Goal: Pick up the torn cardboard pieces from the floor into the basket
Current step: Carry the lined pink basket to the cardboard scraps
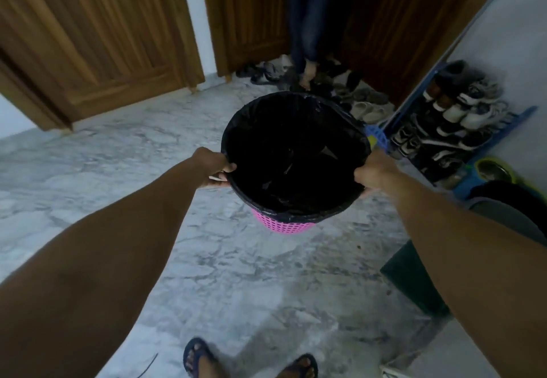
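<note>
**Basket held up by both hands, over the marble floor**

Far left: two brown wooden doors (88,37) w/ a strip of white wall btwn them and the next door frame. Grey-white marble floor (118,170) runs under everything.

Your left hand (214,167) grips the basket's left rim, thumb curled over the edge onto the black liner, other fingers tucked under the rim outside. Left forearm comes in from the bottom-left corner.

Centre: the basket (281,224) is pink perforated plastic, only a band of it showing below the black bin liner (296,153) folded over the rim. It's tilted toward you so the mouth faces the camera. Inside is dark; a few pale, angular bits show near the bottom, can't tell what they are. No cardboard pieces can be made out on the floor in view.

Below centre: your feet in dark blue flip-flops (196,354) at the bottom edge.

Behind the basket: another person's legs in dark jeans (307,22), barefoot, standing among a scatter of shoes (364,102) by the doorway.

Your right hand (373,170) grips the right rim, thumb over the liner edge, fingers curled under. Right forearm enters from the lower right.

Far right: blue shoe rack (461,111) packed w/ sneakers against the white wall, a yellow-green bowl (494,170) just below it, and a dark green box-like thing (414,274) on the floor near your right arm.
</note>
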Motion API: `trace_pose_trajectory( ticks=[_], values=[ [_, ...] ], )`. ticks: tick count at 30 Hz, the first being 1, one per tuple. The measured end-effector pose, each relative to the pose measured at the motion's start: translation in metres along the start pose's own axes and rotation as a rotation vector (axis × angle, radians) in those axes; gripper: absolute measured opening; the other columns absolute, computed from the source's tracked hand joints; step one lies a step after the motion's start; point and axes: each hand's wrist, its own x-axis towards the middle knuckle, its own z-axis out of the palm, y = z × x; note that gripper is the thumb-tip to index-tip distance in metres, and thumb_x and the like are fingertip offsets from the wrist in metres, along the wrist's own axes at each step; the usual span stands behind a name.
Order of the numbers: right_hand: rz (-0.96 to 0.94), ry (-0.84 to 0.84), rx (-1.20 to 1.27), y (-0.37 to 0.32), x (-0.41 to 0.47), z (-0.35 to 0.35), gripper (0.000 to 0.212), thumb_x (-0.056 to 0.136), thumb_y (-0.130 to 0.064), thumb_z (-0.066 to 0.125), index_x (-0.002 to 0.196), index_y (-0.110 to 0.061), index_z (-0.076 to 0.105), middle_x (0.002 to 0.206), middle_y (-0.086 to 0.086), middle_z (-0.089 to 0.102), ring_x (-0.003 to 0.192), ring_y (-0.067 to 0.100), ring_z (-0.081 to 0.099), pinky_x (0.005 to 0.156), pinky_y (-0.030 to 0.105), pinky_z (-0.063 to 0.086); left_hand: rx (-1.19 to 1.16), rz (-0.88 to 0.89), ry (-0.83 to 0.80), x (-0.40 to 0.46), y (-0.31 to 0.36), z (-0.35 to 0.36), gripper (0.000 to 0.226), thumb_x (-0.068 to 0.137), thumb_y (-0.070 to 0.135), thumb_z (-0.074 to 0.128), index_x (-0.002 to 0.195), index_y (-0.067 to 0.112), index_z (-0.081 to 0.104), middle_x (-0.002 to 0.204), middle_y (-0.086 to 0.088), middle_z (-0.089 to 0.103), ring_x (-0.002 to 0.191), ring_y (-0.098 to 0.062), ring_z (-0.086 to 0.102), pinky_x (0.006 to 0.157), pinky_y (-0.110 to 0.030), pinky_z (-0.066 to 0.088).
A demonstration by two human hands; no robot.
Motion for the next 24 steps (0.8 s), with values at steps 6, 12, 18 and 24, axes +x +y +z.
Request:
trace_pose_trajectory(
  ticks=[6, 12, 18, 24],
  values=[
    [-0.113, -0.064, -0.052, -0.123, -0.025, 0.056, 0.029, 0.089, -0.007, 0.056, 0.116, -0.001, 0.049, 0.105, 0.020, 0.057, 0.071, 0.032, 0.063, 0.043, 0.029, 0.052, -0.065, -0.002, 0.110, -0.002, -0.028, -0.127, 0.015, 0.082, -0.001, 0.071, 0.093, -0.004, 0.062, 0.081, -0.015, 0.065, 0.075, -0.026, 0.064, 0.076, -0.039, 0.057],
    [-0.278, -0.086, -0.122, -0.237, -0.049, 0.127, 0.056, 0.087, -0.014, 0.057, 0.139, -0.015, 0.035, 0.128, 0.015, 0.053, 0.091, 0.035, 0.061, 0.067, 0.043, 0.059, -0.145, 0.011, 0.246, -0.010, -0.060, -0.246, 0.030, 0.082, -0.001, 0.070, 0.108, -0.011, 0.059, 0.081, -0.018, 0.065, 0.072, -0.026, 0.064, 0.067, -0.036, 0.056],
    [-0.435, -0.178, -0.106, -0.334, -0.069, 0.188, 0.076, 0.088, -0.002, 0.050, 0.153, -0.032, 0.023, 0.143, 0.010, 0.045, 0.105, 0.033, 0.057, 0.044, 0.022, 0.042, -0.208, 0.096, 0.392, -0.027, -0.092, -0.339, 0.088, 0.084, -0.008, 0.064, 0.152, 0.026, 0.021, 0.122, -0.019, 0.061, 0.069, -0.023, 0.066, 0.048, -0.028, 0.057],
    [-0.569, -0.249, -0.102, -0.407, -0.086, 0.243, 0.070, 0.084, -0.005, 0.055, 0.146, -0.032, 0.037, 0.131, 0.005, 0.057, 0.094, 0.027, 0.062, 0.043, 0.017, 0.046, -0.263, 0.065, 0.512, -0.038, -0.126, -0.406, 0.079, 0.086, -0.007, 0.062, 0.148, 0.031, 0.032, 0.119, -0.017, 0.064, 0.068, -0.020, 0.065, 0.046, -0.023, 0.056]
  ],
)
